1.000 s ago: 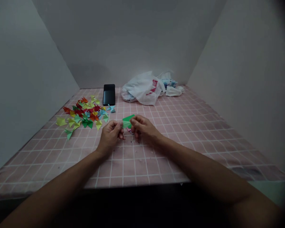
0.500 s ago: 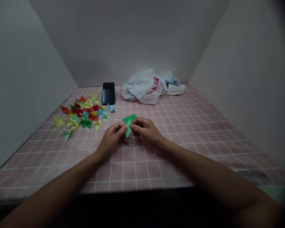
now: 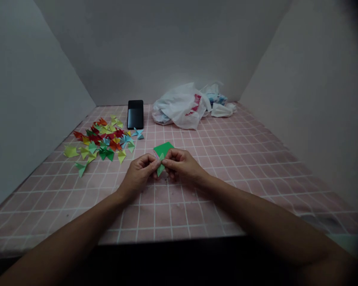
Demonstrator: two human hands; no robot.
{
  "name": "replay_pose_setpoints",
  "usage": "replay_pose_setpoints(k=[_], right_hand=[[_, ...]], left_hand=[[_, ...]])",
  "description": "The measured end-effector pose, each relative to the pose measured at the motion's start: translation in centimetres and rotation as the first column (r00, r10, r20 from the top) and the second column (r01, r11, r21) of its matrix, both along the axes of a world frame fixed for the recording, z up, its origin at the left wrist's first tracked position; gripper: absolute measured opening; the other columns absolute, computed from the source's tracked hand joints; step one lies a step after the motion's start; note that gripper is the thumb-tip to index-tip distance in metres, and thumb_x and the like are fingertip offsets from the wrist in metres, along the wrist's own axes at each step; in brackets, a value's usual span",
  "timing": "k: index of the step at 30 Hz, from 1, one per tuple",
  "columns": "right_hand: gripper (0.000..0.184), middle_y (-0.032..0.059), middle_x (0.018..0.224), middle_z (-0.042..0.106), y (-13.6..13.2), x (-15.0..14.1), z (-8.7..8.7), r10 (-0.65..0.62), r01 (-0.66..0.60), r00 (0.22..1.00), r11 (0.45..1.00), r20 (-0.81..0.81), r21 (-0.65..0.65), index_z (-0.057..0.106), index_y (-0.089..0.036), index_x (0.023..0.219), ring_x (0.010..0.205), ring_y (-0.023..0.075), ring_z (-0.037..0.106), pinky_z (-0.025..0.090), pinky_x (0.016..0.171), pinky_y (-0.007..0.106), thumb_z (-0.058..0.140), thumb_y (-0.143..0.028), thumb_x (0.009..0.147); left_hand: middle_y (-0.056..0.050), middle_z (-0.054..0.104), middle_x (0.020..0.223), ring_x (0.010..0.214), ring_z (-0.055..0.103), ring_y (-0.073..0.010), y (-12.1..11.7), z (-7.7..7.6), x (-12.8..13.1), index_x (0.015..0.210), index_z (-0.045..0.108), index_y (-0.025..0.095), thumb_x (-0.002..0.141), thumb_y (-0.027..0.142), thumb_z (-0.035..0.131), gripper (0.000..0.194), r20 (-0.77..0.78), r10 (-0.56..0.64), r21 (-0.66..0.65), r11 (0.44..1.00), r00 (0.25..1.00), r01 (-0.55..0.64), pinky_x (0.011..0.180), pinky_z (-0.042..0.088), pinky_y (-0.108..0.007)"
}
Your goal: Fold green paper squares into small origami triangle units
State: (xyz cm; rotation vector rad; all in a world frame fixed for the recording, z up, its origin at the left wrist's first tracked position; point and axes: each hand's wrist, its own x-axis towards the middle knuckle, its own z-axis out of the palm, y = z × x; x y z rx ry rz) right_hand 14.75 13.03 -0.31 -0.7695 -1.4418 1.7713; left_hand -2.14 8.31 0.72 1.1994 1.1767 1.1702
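Well, both hands are together just in front of the middle of the pink checked tabletop (image 3: 226, 178), holding a folded green paper (image 3: 163, 150). The left hand (image 3: 139, 175) and the right hand (image 3: 182, 165) meet at the paper, with the left fingers (image 3: 149, 163) and right fingers (image 3: 169, 163) closed and pinching it from either side. A darker green square part stands out past the fingertips toward the back edge, and a paler green point (image 3: 160, 171) hangs below them, toward the front edge. The exact folds are hidden behind the fingers.

Toward the left edge, a loose pile of folded paper triangles (image 3: 100, 139) spreads out in red, orange, yellow, green and blue, well apart from the hands. A black phone (image 3: 135, 114) lies near the back edge, just behind the pile. To its right, a crumpled white plastic bag (image 3: 179, 107) with red print sits against the back wall (image 3: 137, 51), with a white tissue (image 3: 222, 110) beside it toward the back right corner.
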Motion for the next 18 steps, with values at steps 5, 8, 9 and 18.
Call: replay_pose_setpoints(k=[5,8,9,18], right_hand=[[0.037,-0.0081,0.051,0.057,0.16,0.25,-0.03,0.077,-0.078,0.996,0.997,-0.05,-0.024,0.049,-0.021,0.076,0.038,0.0078,0.05,0.039,0.037,0.018,0.077,-0.045,0.079],[0.036,-0.0081,0.054,0.057,0.15,0.32,0.0,0.077,-0.081,0.994,0.996,-0.072,-0.045,0.049,-0.021,0.077,0.039,0.0072,0.05,0.04,0.037,0.018,0.077,-0.044,0.08],[0.035,-0.0076,0.055,0.058,0.14,0.32,-0.01,0.078,-0.082,0.994,0.995,-0.074,-0.054,0.05,-0.021,0.077,0.04,0.007,0.05,0.04,0.038,0.018,0.076,-0.044,0.081],[0.035,-0.0068,0.053,0.055,0.31,0.39,-0.04,0.059,-0.06,0.998,0.998,0.026,0.036,0.05,-0.021,0.075,0.039,0.008,0.049,0.038,0.038,0.019,0.071,-0.047,0.086]], left_hand=[[0.003,0.058,0.054,0.051,0.05,-0.0101,0.26,-0.13,-0.33,0.07,0.063,0.019,0.078,0.045,0.079,0.032,0.096,-0.074,-0.055,0.995,0.993,0.079,0.053,0.036,-0.022],[0.004,0.057,0.055,0.052,0.049,-0.0092,0.35,-0.12,-0.42,0.072,0.065,0.018,0.077,0.043,0.081,0.03,0.12,-0.075,-0.07,0.994,0.99,0.084,0.054,0.037,-0.021],[0.004,0.057,0.055,0.052,0.049,-0.009,0.36,-0.09,-0.41,0.073,0.065,0.018,0.077,0.043,0.081,0.03,0.123,-0.071,-0.075,0.994,0.99,0.081,0.054,0.037,-0.021],[0.002,0.061,0.065,0.053,0.05,-0.0094,0.31,-0.2,-0.35,0.08,0.065,0.018,0.08,0.047,0.078,0.032,0.086,-0.144,-0.13,0.979,0.986,0.155,0.054,0.041,-0.022]])
